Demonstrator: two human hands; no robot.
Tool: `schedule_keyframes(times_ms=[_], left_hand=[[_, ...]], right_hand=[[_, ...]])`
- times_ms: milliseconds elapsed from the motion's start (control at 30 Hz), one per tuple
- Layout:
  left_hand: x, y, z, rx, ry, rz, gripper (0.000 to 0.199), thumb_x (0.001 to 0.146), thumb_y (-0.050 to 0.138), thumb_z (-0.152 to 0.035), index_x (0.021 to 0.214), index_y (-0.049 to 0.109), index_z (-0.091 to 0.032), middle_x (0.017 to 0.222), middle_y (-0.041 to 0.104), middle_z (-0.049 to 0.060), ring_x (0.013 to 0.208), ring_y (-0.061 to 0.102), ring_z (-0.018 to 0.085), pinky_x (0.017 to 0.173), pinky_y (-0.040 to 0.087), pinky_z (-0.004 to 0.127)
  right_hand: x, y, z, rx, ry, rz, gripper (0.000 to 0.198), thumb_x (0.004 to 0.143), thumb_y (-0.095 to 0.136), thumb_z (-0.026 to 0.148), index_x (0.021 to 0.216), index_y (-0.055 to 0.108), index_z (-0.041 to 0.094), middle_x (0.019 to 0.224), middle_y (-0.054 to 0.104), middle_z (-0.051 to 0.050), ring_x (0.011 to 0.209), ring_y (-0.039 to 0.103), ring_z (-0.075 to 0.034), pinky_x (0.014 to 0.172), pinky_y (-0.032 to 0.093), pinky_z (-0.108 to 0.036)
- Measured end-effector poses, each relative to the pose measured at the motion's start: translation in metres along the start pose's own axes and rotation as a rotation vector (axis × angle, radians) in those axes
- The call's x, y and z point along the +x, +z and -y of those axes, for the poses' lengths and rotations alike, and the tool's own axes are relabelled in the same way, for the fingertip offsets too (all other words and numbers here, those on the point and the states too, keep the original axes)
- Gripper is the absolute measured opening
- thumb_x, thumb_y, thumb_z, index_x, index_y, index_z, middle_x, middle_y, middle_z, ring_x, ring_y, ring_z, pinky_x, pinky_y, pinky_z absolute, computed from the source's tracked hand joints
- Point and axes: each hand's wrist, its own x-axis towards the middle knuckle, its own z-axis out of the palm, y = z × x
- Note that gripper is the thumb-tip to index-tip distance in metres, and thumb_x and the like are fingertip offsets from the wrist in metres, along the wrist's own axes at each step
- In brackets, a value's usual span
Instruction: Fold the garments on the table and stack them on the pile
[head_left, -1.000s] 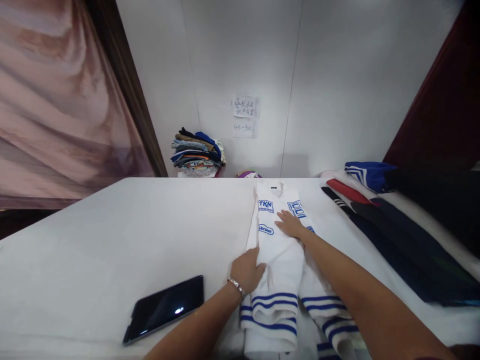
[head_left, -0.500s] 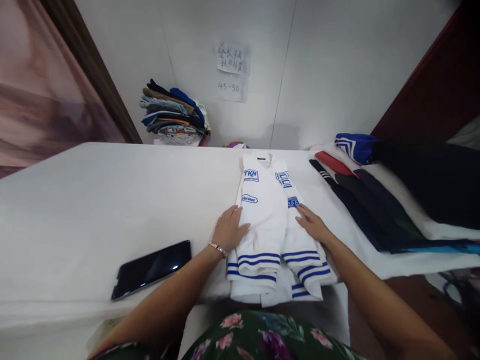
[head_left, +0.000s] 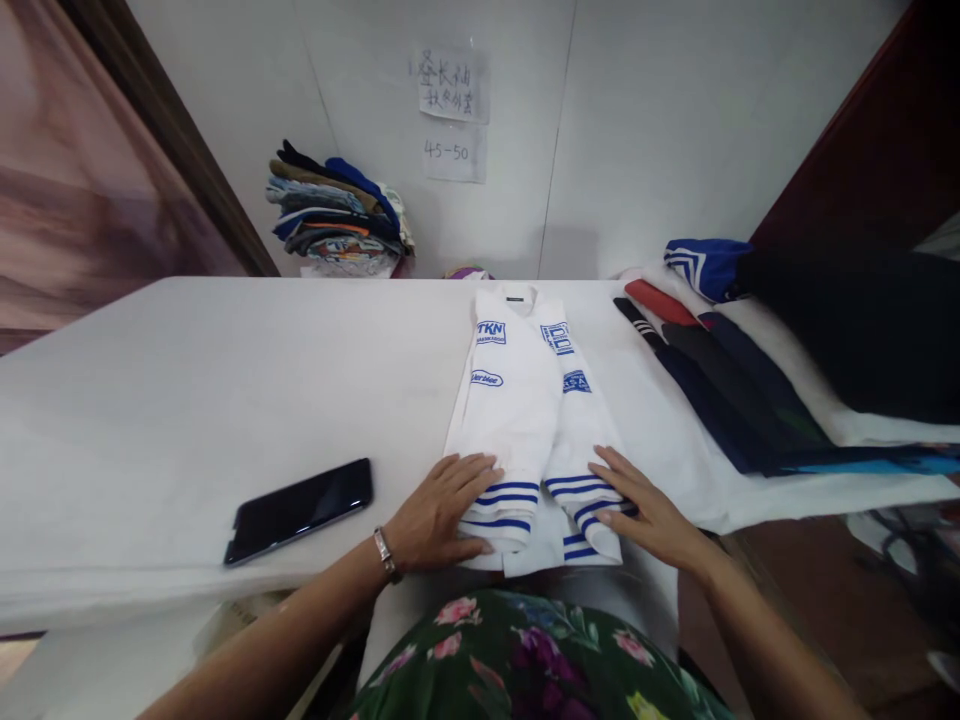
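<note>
A white shirt [head_left: 517,410] with blue lettering patches and blue stripes lies folded lengthwise, its collar toward the wall and its striped hem at the near table edge. My left hand [head_left: 442,510] rests on the shirt's lower left side, fingers stretched over the fabric beside the stripes, thumb lower down. On the lower right side, my right hand [head_left: 645,505] touches the striped part with fingers apart. Neither hand is closed on the cloth. The layers under the top panels are mostly hidden.
A black phone [head_left: 300,510] lies on the white table [head_left: 225,380] to the left. Spread-out dark garments [head_left: 742,390] cover the right side. A stack of folded clothes [head_left: 337,215] stands behind the table's far edge, below paper signs [head_left: 454,110] on the wall.
Both hands have slid down the shirt toward the near hem, from its middle to the striped part. The shirt stays laid out, and the camera view has shifted slightly.
</note>
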Motion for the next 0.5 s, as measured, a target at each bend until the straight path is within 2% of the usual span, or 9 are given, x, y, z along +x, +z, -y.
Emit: schedule_keyframes(times_ms=[133,300,400,500], left_hand=[[0.006,0.007,0.004,0.095,-0.036,-0.012,0.066,0.071,0.069,-0.030,0.134,0.049,-0.027,0.140,0.050,0.009,0.131,0.041,0.028,0.113,0.021,0.048],[0.014,0.010,0.002,0.029,-0.068,-0.110,0.041,0.075,0.062,-0.028,0.116,0.064,-0.026,0.121,0.065,0.009,0.117,0.055,0.027,0.102,0.037,0.045],[0.015,0.012,0.003,0.040,-0.129,-0.179,0.032,0.076,0.059,-0.025,0.106,0.069,-0.026,0.113,0.069,0.007,0.110,0.059,0.027,0.098,0.041,0.042],[0.016,0.012,0.002,-0.020,-0.236,-0.245,0.026,0.078,0.056,-0.026,0.099,0.071,-0.025,0.106,0.071,0.005,0.103,0.063,0.025,0.093,0.044,0.037]], right_hand=[[-0.001,0.012,0.002,-0.101,-0.013,-0.047,0.058,0.084,0.056,0.053,0.136,0.048,0.030,0.151,0.033,-0.004,0.140,0.026,-0.028,0.114,0.028,-0.050],[0.005,0.016,0.001,-0.164,-0.052,-0.114,0.052,0.087,0.053,0.049,0.135,0.050,0.028,0.146,0.042,-0.006,0.136,0.035,-0.028,0.111,0.032,-0.050],[0.002,0.013,0.008,-0.216,-0.047,-0.114,0.051,0.088,0.051,0.049,0.135,0.050,0.029,0.146,0.041,-0.007,0.137,0.033,-0.029,0.112,0.025,-0.055],[-0.003,0.010,0.019,-0.234,-0.082,-0.027,0.054,0.089,0.048,0.050,0.139,0.043,0.030,0.151,0.034,-0.006,0.141,0.024,-0.028,0.114,0.016,-0.057]])
